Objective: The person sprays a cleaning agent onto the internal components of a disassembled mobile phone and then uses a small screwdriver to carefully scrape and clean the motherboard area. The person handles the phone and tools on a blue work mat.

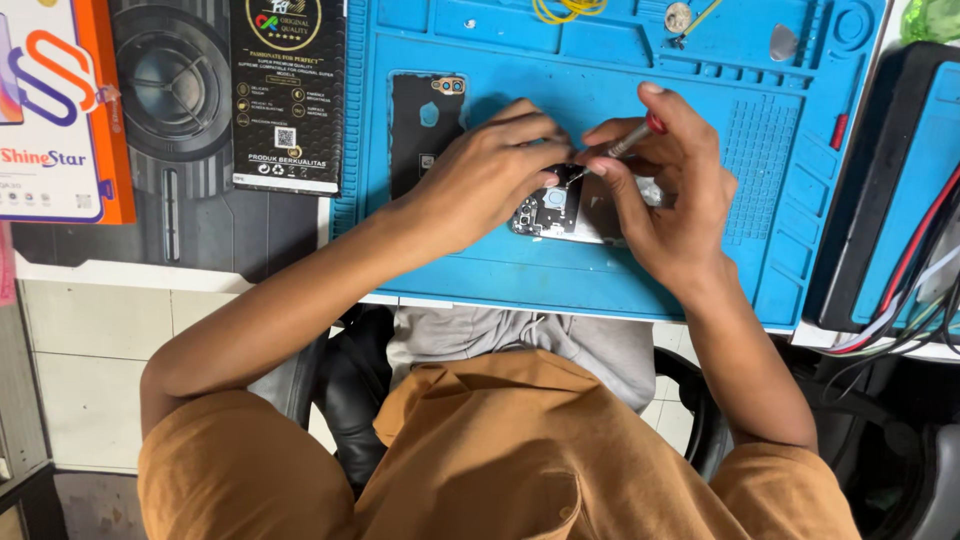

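Centrally, opened phone (556, 212) on blue mat (480, 260)

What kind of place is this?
Probably a phone repair bench. An opened phone lies on a blue repair mat, the right hand works a small screwdriver, and a removed back cover lies nearby.

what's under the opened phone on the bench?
The opened phone with its exposed board lies on a blue silicone repair mat. The left hand and right hand hide its upper edge.
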